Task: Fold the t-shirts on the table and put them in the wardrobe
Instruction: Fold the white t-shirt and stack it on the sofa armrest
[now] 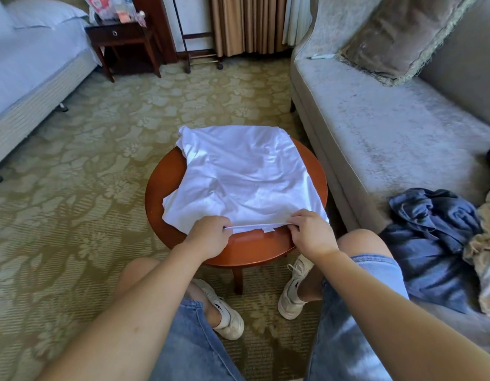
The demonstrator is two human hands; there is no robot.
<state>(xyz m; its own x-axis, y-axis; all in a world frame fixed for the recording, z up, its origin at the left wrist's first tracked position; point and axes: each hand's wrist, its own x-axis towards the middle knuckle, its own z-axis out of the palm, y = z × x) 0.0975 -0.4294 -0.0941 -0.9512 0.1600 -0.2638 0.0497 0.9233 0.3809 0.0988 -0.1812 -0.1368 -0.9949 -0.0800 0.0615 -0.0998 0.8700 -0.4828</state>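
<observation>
White t-shirt (244, 177) spread across the round wooden table (160, 188) at centre. Near hem pinched by left hand (208, 237) and right hand (311, 233), fingers curled tight on the fabric. Far right on the sofa (375, 127), a crumpled blue garment (430, 229).

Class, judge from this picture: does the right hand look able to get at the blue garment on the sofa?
Probably yes, once freed: the right hand pinches the near edge of the white t-shirt, but the blue garment lies on the sofa beside that arm, with nothing between.
</observation>
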